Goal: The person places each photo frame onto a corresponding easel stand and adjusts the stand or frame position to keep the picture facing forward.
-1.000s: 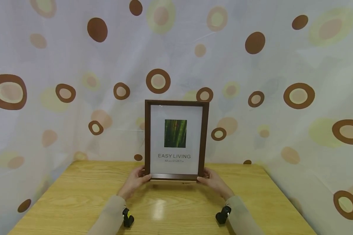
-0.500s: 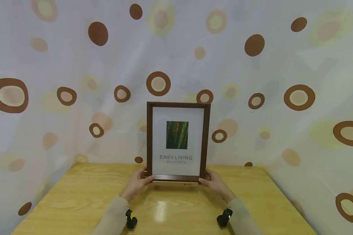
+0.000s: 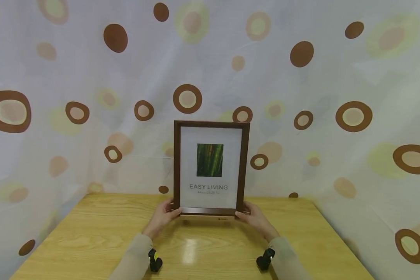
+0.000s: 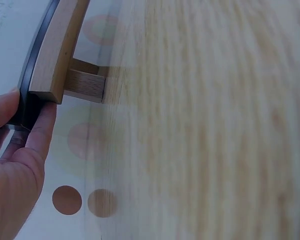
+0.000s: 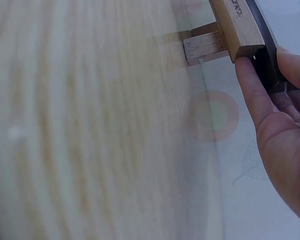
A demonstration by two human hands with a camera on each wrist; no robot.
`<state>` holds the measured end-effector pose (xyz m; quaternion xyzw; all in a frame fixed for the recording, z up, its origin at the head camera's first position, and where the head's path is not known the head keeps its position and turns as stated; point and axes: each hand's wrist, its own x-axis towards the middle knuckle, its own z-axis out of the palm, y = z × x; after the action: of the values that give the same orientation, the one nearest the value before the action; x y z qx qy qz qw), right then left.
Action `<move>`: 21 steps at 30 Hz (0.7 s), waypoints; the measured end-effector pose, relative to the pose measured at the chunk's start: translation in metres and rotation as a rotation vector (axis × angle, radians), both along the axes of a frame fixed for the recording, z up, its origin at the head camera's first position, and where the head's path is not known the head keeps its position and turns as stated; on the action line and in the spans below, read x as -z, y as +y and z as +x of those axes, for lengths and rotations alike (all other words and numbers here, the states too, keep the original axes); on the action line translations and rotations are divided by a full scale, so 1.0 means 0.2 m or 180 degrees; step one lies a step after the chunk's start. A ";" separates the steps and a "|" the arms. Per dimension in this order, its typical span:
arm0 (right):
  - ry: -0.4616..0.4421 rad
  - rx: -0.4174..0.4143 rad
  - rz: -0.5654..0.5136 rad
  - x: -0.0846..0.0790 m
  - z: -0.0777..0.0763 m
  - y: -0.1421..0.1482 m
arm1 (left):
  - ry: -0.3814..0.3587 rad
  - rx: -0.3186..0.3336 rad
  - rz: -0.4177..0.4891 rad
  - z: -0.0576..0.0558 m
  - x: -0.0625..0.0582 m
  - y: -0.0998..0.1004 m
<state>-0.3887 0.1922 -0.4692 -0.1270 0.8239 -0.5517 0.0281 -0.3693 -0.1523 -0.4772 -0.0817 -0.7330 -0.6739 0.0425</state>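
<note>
A dark brown picture frame [image 3: 210, 167] stands upright, leaning slightly back. Its white insert bears a green picture and the words "EASY LIVING". Beneath its lower edge is a light wooden stand [image 3: 207, 218], whose short feet [image 4: 85, 85] rest on the table in the left wrist view. My left hand [image 3: 162, 217] grips the frame's lower left corner, thumb on the front. At the lower right corner my right hand [image 3: 256, 221] holds it likewise. In the right wrist view, a finger touches the end of the stand's ledge [image 5: 242, 30]. The stand's back is hidden behind the frame.
The glossy wooden table [image 3: 101, 229] extends to both sides and in front of the frame. Behind it and at the sides hangs a white curtain [image 3: 210, 50] with brown, yellow and peach circles. Small black devices [image 3: 155, 261] sit at both wrists.
</note>
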 end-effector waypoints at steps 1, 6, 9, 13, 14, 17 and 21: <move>0.0015 -0.0019 -0.0007 0.00 0.00 0.00 | 0.0003 -0.0011 0.0007 0.00 0.00 0.00; 0.0054 -0.0269 -0.0194 0.00 0.00 0.00 | -0.0018 0.0061 0.0004 -0.01 0.00 -0.01; 0.0023 -0.0413 -0.0363 0.00 0.02 0.01 | -0.0077 0.0155 -0.0073 0.00 -0.01 -0.02; -0.0071 -0.0399 -0.0395 -0.01 0.05 0.06 | -0.0121 0.0215 -0.0268 0.03 -0.01 -0.05; -0.0094 -0.0383 -0.0401 -0.01 0.05 0.08 | -0.0129 0.0210 -0.0307 0.04 -0.02 -0.06; -0.0170 -0.0421 -0.0475 -0.03 0.05 0.12 | -0.0106 0.0134 -0.0481 0.07 -0.05 -0.09; -0.0168 -0.0575 -0.0501 -0.05 0.04 0.18 | -0.0083 0.0018 -0.0742 0.09 -0.10 -0.11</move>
<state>-0.3801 0.2273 -0.4590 -0.1879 0.7622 -0.6130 0.0892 -0.3508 -0.1749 -0.4577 -0.0794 -0.8067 -0.5853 0.0214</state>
